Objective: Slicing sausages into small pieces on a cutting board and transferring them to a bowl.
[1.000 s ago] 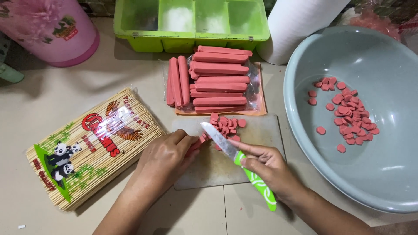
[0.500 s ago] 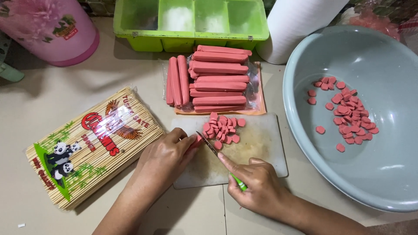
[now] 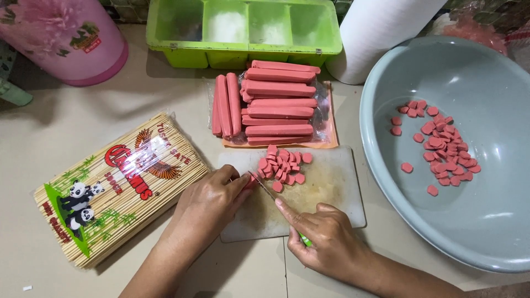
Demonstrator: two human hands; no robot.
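My left hand (image 3: pixel 212 198) presses a short end of pink sausage (image 3: pixel 249 182) onto the white cutting board (image 3: pixel 337 193). My right hand (image 3: pixel 326 240) grips a green-handled knife (image 3: pixel 264 186), index finger along the blade, edge down against the sausage end. A heap of pink sausage slices (image 3: pixel 282 165) lies on the board just beyond the blade. Behind the board, whole pink sausages (image 3: pixel 276 105) are stacked on an opened clear wrapper.
A large grey-blue basin (image 3: pixel 486 221) at right holds several sausage slices (image 3: pixel 444 146). A packet of bamboo skewers (image 3: pixel 118 187) lies at left. At the back stand a green compartment tray (image 3: pixel 243 27), a pink container (image 3: pixel 66 38) and a white roll (image 3: pixel 381 38).
The knife, raised and tilted a second ago, has come down onto the sausage end by my left fingers. More slices have piled up on the board.
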